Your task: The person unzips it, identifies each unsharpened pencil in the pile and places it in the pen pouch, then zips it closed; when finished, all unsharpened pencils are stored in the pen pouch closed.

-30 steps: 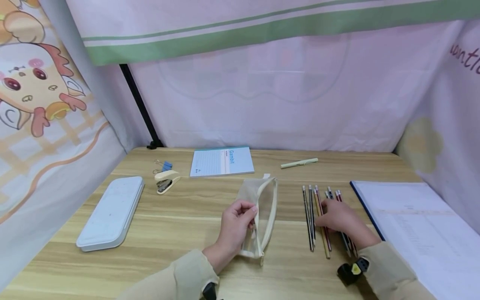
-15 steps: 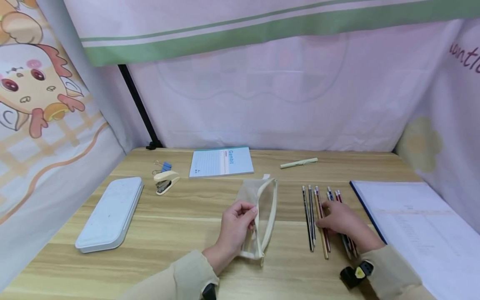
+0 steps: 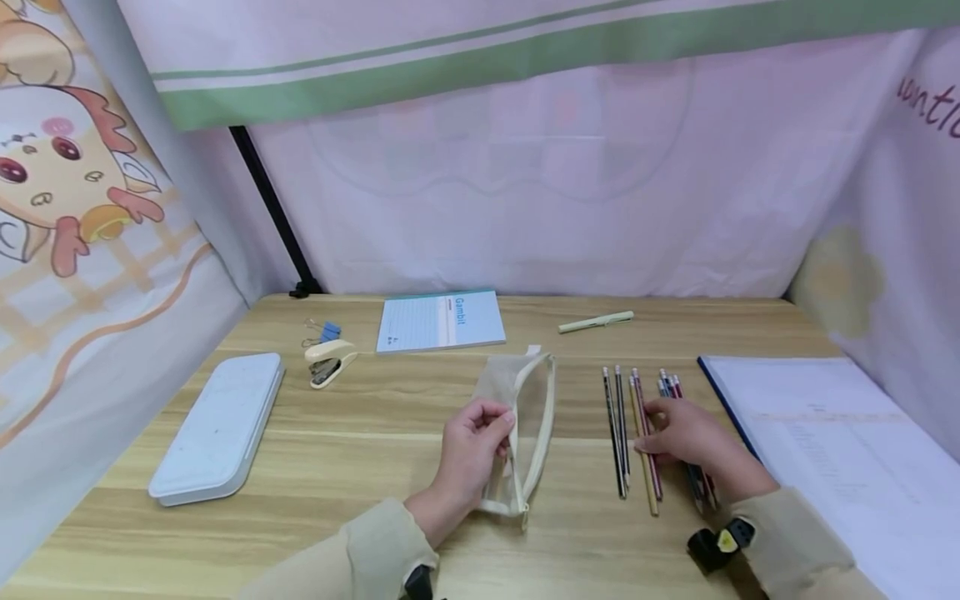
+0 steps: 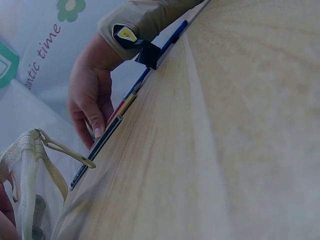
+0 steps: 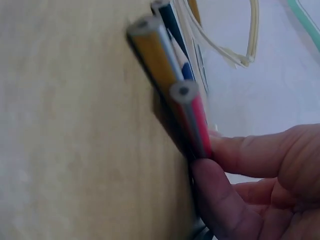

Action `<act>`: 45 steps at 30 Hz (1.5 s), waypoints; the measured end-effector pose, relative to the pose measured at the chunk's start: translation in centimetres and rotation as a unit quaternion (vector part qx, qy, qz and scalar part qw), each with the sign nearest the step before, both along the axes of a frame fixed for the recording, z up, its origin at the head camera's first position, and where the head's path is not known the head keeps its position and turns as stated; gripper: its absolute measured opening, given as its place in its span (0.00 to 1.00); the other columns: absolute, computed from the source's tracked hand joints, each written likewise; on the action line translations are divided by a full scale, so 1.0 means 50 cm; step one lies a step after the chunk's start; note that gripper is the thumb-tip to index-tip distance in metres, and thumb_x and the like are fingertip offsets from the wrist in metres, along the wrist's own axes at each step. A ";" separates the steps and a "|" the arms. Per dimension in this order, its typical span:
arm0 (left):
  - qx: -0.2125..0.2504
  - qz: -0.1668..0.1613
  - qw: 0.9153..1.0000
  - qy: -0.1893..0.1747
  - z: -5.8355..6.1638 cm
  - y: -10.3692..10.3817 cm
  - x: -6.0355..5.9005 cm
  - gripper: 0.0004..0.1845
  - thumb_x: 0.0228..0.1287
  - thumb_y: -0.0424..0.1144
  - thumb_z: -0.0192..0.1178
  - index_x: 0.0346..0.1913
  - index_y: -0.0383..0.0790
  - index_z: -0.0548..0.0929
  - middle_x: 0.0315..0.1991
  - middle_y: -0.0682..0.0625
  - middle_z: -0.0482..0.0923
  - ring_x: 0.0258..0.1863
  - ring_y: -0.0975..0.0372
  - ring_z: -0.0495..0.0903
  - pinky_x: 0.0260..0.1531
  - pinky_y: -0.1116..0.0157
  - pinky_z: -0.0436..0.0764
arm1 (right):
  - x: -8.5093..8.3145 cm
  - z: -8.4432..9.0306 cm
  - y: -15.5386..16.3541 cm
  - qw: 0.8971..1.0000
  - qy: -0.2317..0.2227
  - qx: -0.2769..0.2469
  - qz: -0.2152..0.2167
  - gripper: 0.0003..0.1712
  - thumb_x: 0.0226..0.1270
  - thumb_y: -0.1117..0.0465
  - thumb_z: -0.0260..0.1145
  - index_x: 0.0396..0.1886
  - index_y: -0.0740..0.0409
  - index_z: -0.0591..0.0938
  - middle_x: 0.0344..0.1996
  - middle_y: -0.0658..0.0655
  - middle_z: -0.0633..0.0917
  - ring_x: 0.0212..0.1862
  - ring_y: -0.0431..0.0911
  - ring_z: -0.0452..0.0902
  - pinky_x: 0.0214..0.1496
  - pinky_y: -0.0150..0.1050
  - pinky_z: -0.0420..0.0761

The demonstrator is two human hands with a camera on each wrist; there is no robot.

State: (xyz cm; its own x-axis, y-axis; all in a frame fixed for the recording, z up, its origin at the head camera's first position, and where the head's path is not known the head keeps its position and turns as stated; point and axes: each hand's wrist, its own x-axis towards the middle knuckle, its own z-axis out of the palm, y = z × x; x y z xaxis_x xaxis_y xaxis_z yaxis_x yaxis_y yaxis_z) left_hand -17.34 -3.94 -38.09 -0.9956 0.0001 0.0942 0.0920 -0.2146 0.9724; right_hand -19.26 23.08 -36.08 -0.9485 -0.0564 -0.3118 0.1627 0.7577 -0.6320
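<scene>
My left hand (image 3: 474, 443) pinches the zip edge of a see-through mesh pencil pouch (image 3: 538, 433), which stands with its zip side gaping. In the left wrist view the pouch (image 4: 30, 165) shows at the lower left with its zip pull hanging out. To the right, my right hand (image 3: 693, 442) reaches down over a row of pencils. Its thumb and a finger close on a red pencil (image 5: 192, 112), beside a yellow pencil (image 5: 157, 50). Two dark pencils (image 3: 619, 433) lie just left of them, and several more pencils (image 3: 697, 487) lie partly hidden beneath the hand.
A white pencil case (image 3: 217, 429) lies at the left. Behind it are a cream stapler (image 3: 330, 363) and a blue binder clip (image 3: 328, 332). A notebook (image 3: 441, 322) and a pale green pen (image 3: 596, 322) lie toward the back. A folder with papers (image 3: 832, 442) is at the right.
My right hand has shifted slightly right, and the yellow and red pencils have moved a little under its fingers. The left hand keeps its hold on the pouch.
</scene>
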 end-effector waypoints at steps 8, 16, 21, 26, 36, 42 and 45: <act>-0.001 -0.001 1.000 -0.002 -0.001 0.000 0.001 0.09 0.57 0.25 0.58 0.36 0.19 0.75 0.21 0.52 0.71 0.17 0.68 0.69 0.18 0.76 0.71 | 0.007 0.001 0.009 0.997 0.005 -0.076 -0.029 0.39 0.56 0.68 0.66 0.62 0.79 0.58 0.39 0.68 0.76 0.35 0.46 0.78 0.35 0.39 0.82; -0.004 -0.005 1.000 0.000 0.001 -0.001 0.002 0.09 0.57 0.25 0.59 0.37 0.19 0.75 0.21 0.52 0.72 0.17 0.68 0.69 0.18 0.75 0.71 | 0.015 0.014 -0.043 0.954 0.056 -0.282 -0.085 0.38 0.62 0.72 0.59 0.68 0.73 0.52 0.33 0.55 0.76 0.30 0.40 0.78 0.37 0.33 0.82; -0.005 -0.011 1.000 -0.001 0.003 0.004 0.002 0.07 0.57 0.26 0.59 0.36 0.22 0.76 0.22 0.52 0.72 0.18 0.67 0.70 0.18 0.75 0.71 | 0.027 0.025 -0.116 0.906 0.052 -0.406 -0.104 0.38 0.63 0.74 0.56 0.69 0.69 0.49 0.32 0.51 0.75 0.30 0.37 0.78 0.37 0.29 0.81; -0.004 -0.018 1.000 -0.002 0.009 0.015 0.004 0.07 0.58 0.26 0.59 0.36 0.23 0.76 0.23 0.51 0.72 0.19 0.66 0.70 0.18 0.75 0.71 | 0.041 0.012 -0.186 0.890 0.046 -0.437 -0.122 0.37 0.60 0.76 0.58 0.68 0.68 0.54 0.34 0.56 0.76 0.30 0.40 0.78 0.37 0.32 0.82; -0.010 -0.030 0.999 0.001 0.015 0.028 0.002 0.09 0.60 0.28 0.58 0.39 0.22 0.75 0.23 0.51 0.71 0.19 0.66 0.71 0.20 0.74 0.73 | 0.062 -0.025 -0.247 0.905 0.018 -0.414 -0.094 0.30 0.58 0.77 0.57 0.61 0.72 0.63 0.29 0.57 0.79 0.29 0.42 0.78 0.33 0.34 0.82; -0.011 -0.031 0.999 -0.001 0.014 0.033 0.004 0.08 0.59 0.27 0.58 0.37 0.21 0.75 0.22 0.52 0.72 0.17 0.67 0.70 0.19 0.74 0.73 | 0.058 -0.036 -0.258 0.920 0.006 -0.388 -0.050 0.25 0.57 0.74 0.53 0.56 0.75 0.67 0.27 0.53 0.79 0.28 0.40 0.77 0.31 0.34 0.81; -0.011 -0.028 1.000 -0.001 0.014 0.032 0.005 0.08 0.59 0.27 0.58 0.37 0.21 0.75 0.21 0.52 0.72 0.17 0.67 0.70 0.19 0.75 0.73 | 0.056 -0.037 -0.255 0.924 0.007 -0.379 -0.054 0.23 0.56 0.73 0.55 0.54 0.75 0.69 0.28 0.53 0.80 0.29 0.40 0.78 0.32 0.34 0.82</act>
